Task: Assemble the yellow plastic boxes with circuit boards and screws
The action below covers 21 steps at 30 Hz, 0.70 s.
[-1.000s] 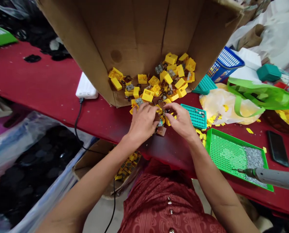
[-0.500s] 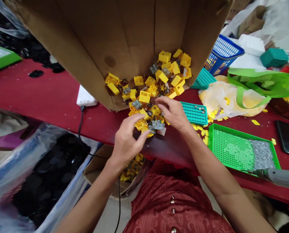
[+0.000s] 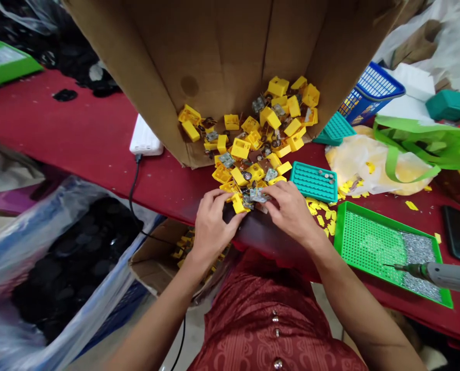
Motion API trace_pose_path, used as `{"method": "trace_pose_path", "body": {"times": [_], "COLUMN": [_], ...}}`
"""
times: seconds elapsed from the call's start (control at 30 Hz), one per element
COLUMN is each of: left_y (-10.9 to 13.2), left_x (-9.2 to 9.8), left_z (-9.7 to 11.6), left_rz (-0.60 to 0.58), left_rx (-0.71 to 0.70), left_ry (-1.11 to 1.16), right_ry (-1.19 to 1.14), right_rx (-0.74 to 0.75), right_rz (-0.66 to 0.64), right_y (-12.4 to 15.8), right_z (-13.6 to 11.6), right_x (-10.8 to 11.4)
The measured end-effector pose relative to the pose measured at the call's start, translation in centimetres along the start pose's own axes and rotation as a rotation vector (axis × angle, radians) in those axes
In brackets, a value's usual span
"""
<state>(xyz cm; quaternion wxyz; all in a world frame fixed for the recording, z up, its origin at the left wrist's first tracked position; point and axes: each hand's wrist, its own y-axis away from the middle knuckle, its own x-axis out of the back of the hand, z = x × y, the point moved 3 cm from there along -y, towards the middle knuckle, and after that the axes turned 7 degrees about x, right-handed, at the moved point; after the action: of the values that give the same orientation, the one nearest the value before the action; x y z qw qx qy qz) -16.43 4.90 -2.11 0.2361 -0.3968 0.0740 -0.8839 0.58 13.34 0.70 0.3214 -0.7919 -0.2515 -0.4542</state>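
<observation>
— Hands have closed together near the counter [image 3: 79,139] edge. Holding?
— Left grip [image 3: 213,226] pinches a yellow piece [image 3: 238,205]; right grip [image 3: 291,214], just beside, pinches a grey plate [image 3: 258,195]. Sorting, seemingly; parting them needs care.

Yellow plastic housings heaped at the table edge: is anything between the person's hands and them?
Nothing visible. The left hand and right hand both touch the heap of yellow plastic housings spilling from the tipped brown cardboard box.

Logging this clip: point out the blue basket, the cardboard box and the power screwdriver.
blue basket [image 3: 352,109], head view, side wall.
cardboard box [image 3: 222,51], head view, inner wall.
power screwdriver [image 3: 452,276], head view, grey body.
</observation>
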Motion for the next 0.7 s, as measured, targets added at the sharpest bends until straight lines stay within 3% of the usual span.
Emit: {"method": "trace_pose_path", "body": {"times": [0.13,0.3,0.5,0.6,0.7], "left_y": [-1.2,-3.2,-5.3,-4.6,-3.4], "left_x": [0.9,1.6,4.5,4.5,2.8], "left_z": [0.4,1.2,3.4,4.0,4.7], "left_rz": [-0.045,-0.214,-0.135,-0.259,-0.452], "left_rx": [0.1,0.353,0.288,0.354,0.433], "left_ry": [0.156,0.65,0.757,0.819,0.852], "right_ry": [-0.14,-0.599,-0.848,-0.913,-0.874], "right_rx": [-0.036,-0.171,-0.188,-0.244,-0.315], "right_rz": [0.129,0.319,0.347,0.321,0.29], "right_y": [-0.6,-2.9,-4.9,-3.5,-0.8], "right_z": [1.0,0.7,-1.1,-0.8,0.3], "right_x": [1.3,2.3,5.1,5.7,6.0]}}
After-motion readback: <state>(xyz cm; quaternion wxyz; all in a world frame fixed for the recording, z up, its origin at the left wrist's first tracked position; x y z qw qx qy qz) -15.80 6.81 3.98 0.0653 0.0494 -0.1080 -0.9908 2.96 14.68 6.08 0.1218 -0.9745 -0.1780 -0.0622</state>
